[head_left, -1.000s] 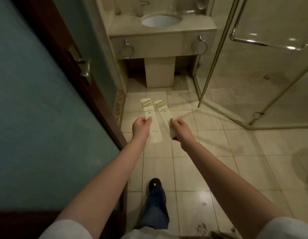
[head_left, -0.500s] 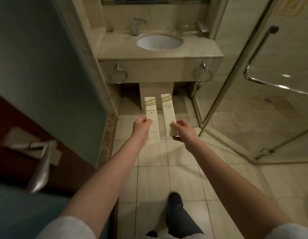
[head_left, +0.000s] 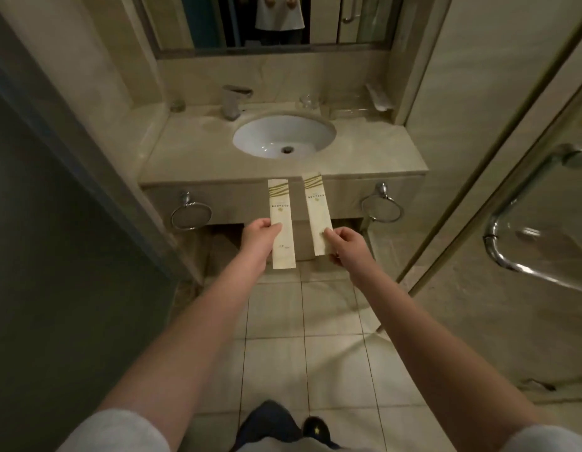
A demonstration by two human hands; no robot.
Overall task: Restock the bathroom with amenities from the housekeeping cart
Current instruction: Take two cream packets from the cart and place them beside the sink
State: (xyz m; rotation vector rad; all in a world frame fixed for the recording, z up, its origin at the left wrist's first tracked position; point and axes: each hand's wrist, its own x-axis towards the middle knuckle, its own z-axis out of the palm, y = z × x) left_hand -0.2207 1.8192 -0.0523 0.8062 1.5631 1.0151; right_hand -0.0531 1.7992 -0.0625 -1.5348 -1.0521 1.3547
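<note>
While both arms are stretched out toward the vanity, the left hand (head_left: 260, 238) has its grip closed on the left sachet (head_left: 281, 220), thumb on top pinching the left edge below mid-length, and the right hand (head_left: 345, 244) has its grip closed on the right sachet (head_left: 316, 210), pinching the lower right edge the same way. Both are long flat cream packets with gold stripes at the far end, held upright-ish, side by side, not touching each other. Beyond the grips the packet tops overlap the front edge of the counter (head_left: 185, 151) in view, but the packets look held in air short of it; real gap can't be told. Past the grips sits the sink basin (head_left: 283, 138), faucet (head_left: 232, 101) behind it to the left, a glass (head_left: 309, 101) and a clear tray (head_left: 355, 109) behind to the right. Towel rings (head_left: 190, 215) hang on the counter front, outboard of each grip. Glass shower door (head_left: 511, 223) stands to the right of the right grip. Judged step: carrying amenities in, placement not yet done. Risks: light edge pinches, so a packet could twist or slip and drop to the tile floor (head_left: 276, 353); setting down too near the basin rim could slide one into the bowl, wet or not can't tell; reaching for the tray could knock the glass; thin packets may bend if pressed against the counter front.
</note>
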